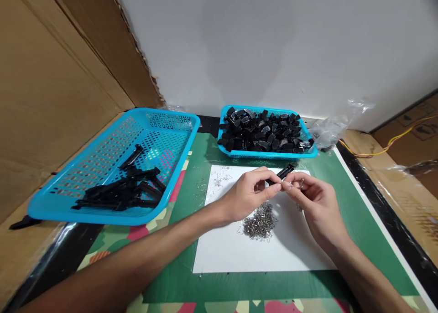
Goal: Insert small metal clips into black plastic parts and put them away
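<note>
My left hand is closed around a slim black plastic part, whose far end sticks out beyond the fingers. Close against it, my right hand pinches with thumb and forefinger at the same part. A bit of shiny metal shows among the right fingers, probably small metal clips like those below. Under the hands, a heap of small bent metal clips lies on a white sheet. More clips are scattered at the sheet's upper left.
A blue basket with several long black parts stands at left. Another blue basket, full of short black pieces, is at the back. Clear plastic bags and a yellow cable lie at right. Cardboard walls the left.
</note>
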Available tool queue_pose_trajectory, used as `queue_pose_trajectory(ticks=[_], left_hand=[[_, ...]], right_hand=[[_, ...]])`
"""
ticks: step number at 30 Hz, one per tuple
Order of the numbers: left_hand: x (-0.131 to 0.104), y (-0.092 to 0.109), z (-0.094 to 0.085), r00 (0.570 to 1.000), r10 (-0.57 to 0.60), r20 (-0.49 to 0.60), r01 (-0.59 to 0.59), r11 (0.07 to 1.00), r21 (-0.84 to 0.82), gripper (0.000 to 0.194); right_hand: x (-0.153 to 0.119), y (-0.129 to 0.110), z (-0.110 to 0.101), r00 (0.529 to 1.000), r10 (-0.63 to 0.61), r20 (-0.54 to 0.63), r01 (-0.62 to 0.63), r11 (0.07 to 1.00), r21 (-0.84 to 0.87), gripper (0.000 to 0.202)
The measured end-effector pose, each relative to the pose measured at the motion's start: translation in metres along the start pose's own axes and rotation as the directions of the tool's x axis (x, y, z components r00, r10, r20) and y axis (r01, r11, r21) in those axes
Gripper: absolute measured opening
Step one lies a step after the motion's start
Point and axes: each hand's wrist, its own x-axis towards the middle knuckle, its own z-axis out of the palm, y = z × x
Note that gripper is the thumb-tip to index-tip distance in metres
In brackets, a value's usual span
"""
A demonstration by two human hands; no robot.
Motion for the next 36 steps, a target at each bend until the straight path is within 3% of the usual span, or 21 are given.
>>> queue_pose_trajectory(ticks=[7, 20, 28, 36], left_hand=[[0.0003, -0.0029, -0.0011, 1.000, 0.024, -0.013, -0.024, 0.999, 0.023, 0.024], [-0.0003, -0.0042, -0.0027, 1.000, -0.006, -0.018, 0.006, 1.000, 0.020, 0.026], [-0.0046, 0.0004, -0.0048, 0.997, -0.056, 0.046, 0.058, 0.997, -0.058, 0.019], [-0.0024, 0.0005, -0.0034, 1.000, -0.020, 0.010, 0.019, 0.999, 0.046, 0.018]], right_hand=[[-0.0007, 0.0016, 0.0023, 1.000, -0.002, -0.005, 0.002, 1.000, -0.008, 0.024], [-0.0081, -0.0012, 0.0056, 0.986, -0.161, -0.042, 0.141, 0.943, -0.303, 0.019], [-0.0079, -0.0004, 0.0050, 0.985, -0.154, -0.077, 0.128, 0.954, -0.272, 0.021], [-0.0061, -0.0033, 0.0056, 0.982, -0.180, -0.063, 0.152, 0.940, -0.307, 0.022]])
